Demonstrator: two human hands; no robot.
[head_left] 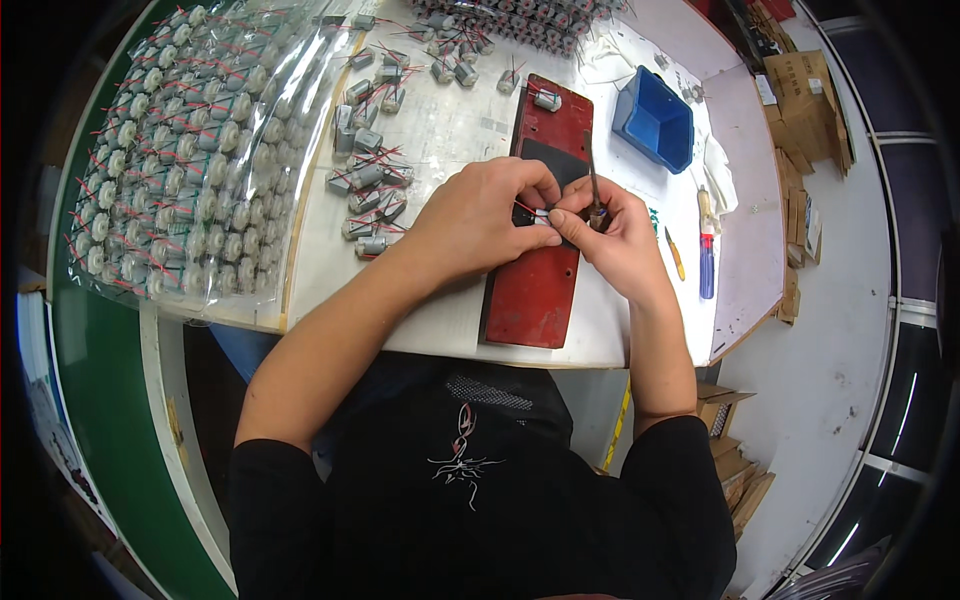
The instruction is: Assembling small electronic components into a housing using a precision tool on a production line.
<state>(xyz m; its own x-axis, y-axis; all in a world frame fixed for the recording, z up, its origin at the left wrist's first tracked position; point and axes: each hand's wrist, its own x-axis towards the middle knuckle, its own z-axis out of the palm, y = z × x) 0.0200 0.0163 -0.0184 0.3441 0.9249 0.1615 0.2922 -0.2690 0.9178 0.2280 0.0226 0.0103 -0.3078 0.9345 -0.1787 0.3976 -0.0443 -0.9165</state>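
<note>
Under and all around the red metal plate (530,305) spreads the white worktop (440,325), smooth and faintly stained. Left of the plate, a glossy clear plastic sheet (325,75) goes with close rows of small motors (175,180), their pale round ends turned up among red and green leads. The plate itself is a long, flat rectangle, scuffed and pierced with small holes, with a matt black pad (550,158) across it; resting the wrists or knuckles on something that firm should steady fine work

Over the plate's middle, both hands are closed: the left hand (490,215) pinches at a small part, and the right hand (628,240) sets its thumb against it while its fingers hold a slim rod-shaped tool (593,170) that points toward the plate's far end. Keeping that shaft angled off the left fingertips would be wise. Right of the plate are a blue plastic bin (650,125), hollow and stiff-walled, and a screwdriver (707,265) with a shiny coloured handle

Left of the plate lie loose motors (365,178), grey metal cans. Smallest, over the plate, is the held part (541,216), apparently a motor, mostly hidden; a light, even pinch should spare its thin red lead (524,207)
</note>
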